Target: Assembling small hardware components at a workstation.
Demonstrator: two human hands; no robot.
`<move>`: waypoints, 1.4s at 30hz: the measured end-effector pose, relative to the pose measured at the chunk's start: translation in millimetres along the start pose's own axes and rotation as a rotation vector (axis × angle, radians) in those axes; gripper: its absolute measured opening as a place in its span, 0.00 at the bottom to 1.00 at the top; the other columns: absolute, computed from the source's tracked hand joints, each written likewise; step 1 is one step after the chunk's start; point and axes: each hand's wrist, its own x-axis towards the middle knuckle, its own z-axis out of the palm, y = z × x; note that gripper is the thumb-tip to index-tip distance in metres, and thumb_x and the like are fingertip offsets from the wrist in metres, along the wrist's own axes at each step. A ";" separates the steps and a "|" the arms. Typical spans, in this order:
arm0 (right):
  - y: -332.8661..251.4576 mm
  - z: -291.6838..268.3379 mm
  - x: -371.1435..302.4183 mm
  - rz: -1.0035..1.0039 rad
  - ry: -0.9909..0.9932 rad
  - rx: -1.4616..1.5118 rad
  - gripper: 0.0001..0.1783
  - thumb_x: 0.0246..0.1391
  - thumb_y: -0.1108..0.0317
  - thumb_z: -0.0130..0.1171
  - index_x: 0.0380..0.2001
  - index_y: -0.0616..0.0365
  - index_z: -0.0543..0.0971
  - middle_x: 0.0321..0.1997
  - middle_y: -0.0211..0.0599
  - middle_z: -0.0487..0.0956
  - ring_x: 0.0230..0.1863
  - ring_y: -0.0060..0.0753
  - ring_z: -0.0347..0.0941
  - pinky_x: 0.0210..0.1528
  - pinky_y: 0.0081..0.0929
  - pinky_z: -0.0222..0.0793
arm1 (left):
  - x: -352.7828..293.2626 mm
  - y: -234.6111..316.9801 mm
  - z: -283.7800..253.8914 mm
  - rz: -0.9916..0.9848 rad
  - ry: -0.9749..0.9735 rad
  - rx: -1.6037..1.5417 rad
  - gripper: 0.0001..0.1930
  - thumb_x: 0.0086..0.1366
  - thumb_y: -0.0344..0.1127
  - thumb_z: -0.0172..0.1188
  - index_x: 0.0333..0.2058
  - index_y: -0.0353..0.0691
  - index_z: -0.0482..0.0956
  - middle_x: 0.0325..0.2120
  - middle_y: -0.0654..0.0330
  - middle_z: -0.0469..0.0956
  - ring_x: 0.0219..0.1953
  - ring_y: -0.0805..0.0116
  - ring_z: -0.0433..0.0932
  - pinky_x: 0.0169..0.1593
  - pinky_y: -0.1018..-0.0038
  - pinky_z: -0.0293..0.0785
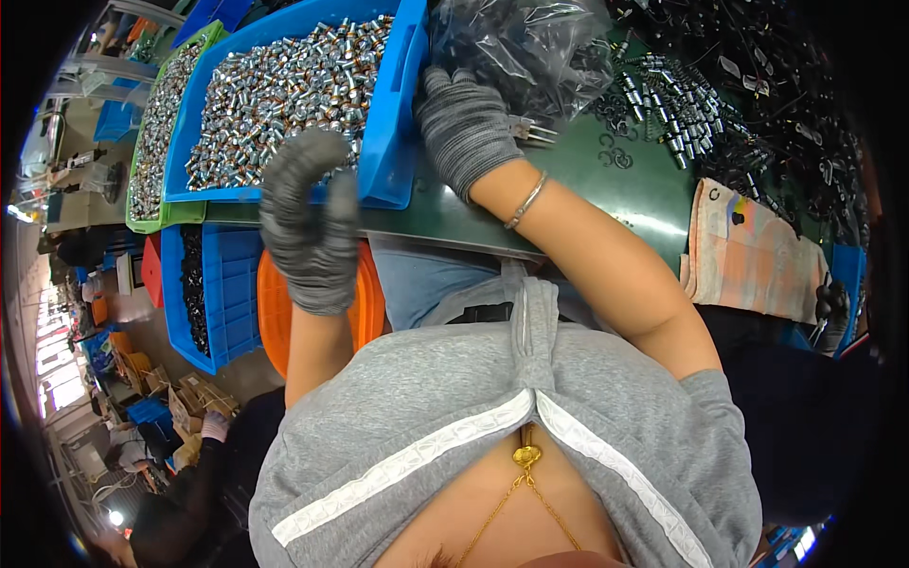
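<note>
My left hand (312, 222), in a grey knit glove, is raised in front of the near edge of a blue bin (407, 95) full of small metal fittings (294, 85). Its fingers curl over toward the thumb, but motion smears the tips, and I cannot tell whether they hold anything. Beside the bin's right wall is my right hand (464, 128), gloved alike, with its fingers bent. A metal tool with two thin prongs (535, 131) juts from under its outer side; the glove hides the rest. A clear plastic bag (521, 47) with dark contents lies just beyond.
On the green table (578, 194) lie several metal cylinders with springs (672, 104), small black clips (615, 151) and heaped black parts (776, 85). A checked cloth (748, 246) hangs over the right edge. A green tray (151, 189), a lower blue crate (227, 293) and an orange stool (275, 312) stand leftward.
</note>
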 end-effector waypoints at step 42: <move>6.5 8.0 -15.3 0.199 -0.149 0.072 0.20 0.47 0.58 0.64 0.43 0.54 0.81 0.52 0.53 0.73 0.50 0.50 0.74 0.52 0.45 0.73 | -100.2 -26.1 29.1 0.072 -0.265 0.534 0.20 0.58 0.43 0.64 0.49 0.47 0.82 0.39 0.55 0.78 0.39 0.56 0.74 0.47 0.58 0.66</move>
